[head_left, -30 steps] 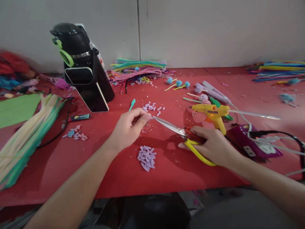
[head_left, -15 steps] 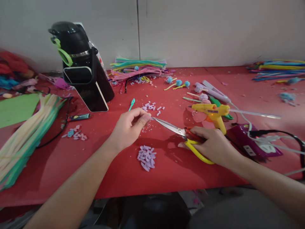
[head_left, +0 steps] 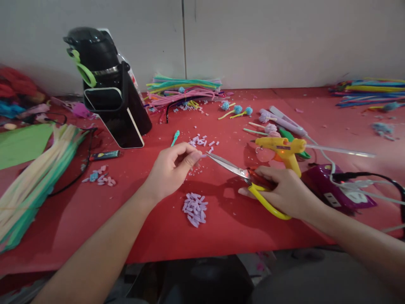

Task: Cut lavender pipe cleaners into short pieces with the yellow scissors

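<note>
Between thumb and forefinger, my left hand (head_left: 173, 171) pinches a small purple piece of pipe cleaner (head_left: 203, 156), mostly hidden by the fingers. My right hand (head_left: 281, 190) is closed around the red and yellow handles of the scissors (head_left: 232, 168), whose blades point left and end just short of the purple piece. Below my hands lies a heap of trimmed purple pieces (head_left: 195, 210). Behind my left fingertips more purple bits (head_left: 199, 140) are scattered, with a teal stem (head_left: 175, 137) beside them.
A yellow glue gun (head_left: 281, 145) and a purple power strip (head_left: 327, 185) with cables sit at the right. At the left stand a black bottle (head_left: 117, 84) and a bundle of pale pipe cleaners (head_left: 38, 181). Blue pompom stems (head_left: 237, 109) lie farther back.
The scissors have drawn slightly right, away from my left fingertips, and the purple end now shows apart from the blades. My left hand has barely moved.
</note>
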### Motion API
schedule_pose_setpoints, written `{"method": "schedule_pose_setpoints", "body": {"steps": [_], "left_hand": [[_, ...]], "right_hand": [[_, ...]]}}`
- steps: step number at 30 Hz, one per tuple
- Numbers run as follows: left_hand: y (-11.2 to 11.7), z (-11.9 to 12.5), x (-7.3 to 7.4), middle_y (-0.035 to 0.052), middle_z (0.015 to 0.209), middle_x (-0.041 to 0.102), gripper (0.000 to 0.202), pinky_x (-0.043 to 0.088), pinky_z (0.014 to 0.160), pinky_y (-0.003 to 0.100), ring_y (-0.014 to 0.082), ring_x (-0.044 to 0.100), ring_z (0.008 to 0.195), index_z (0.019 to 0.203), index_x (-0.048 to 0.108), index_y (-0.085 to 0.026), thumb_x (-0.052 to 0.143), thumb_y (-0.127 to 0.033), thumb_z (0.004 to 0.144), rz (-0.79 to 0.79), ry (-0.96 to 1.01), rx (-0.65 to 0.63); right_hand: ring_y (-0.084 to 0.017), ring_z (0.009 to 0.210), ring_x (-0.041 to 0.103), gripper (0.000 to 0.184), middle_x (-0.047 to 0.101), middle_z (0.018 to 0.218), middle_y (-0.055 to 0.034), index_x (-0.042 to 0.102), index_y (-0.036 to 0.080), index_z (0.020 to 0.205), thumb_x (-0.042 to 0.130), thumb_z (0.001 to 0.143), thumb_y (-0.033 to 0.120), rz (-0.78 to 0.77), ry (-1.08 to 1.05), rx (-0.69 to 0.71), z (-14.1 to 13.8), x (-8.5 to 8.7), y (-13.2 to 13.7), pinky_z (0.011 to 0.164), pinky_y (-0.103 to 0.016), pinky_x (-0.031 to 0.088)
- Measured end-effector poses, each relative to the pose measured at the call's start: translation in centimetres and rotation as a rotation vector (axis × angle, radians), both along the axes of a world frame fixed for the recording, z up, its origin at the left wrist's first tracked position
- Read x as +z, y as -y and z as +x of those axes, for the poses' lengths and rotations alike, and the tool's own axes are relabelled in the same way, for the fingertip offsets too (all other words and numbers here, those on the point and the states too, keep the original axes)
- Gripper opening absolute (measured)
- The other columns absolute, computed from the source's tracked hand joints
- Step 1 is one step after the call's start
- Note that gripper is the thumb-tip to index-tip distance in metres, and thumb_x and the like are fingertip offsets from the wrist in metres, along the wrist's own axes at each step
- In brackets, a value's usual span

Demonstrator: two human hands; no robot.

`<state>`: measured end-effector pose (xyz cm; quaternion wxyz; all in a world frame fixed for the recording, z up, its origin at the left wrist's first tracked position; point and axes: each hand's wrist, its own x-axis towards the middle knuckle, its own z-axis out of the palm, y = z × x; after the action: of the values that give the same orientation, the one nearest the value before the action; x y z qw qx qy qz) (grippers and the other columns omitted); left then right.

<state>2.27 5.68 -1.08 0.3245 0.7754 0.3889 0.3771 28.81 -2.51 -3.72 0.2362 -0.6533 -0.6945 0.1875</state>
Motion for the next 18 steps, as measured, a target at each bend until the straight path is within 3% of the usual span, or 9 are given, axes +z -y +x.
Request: {"method": "schedule_pose_setpoints", "body": {"steps": [18], "left_hand": [[0.12,0.06,0.2,0.0009,0.069,0.062,0.027,0.047,0.058,0.024,0.0119,0.056,0.065,0.075,0.062,-0.018,0.056,-0.035,0.095,0.006,-0.028,-0.013]], "right_hand": [[-0.01,0.053,0.027,0.068,0.027,0.055,0.005,0.029,0.022,0.058,0.064,0.067,0.079,0.015,0.015,-0.007,-0.07,-0.28,-0.15,0.046,-0.025,0.025]]}}
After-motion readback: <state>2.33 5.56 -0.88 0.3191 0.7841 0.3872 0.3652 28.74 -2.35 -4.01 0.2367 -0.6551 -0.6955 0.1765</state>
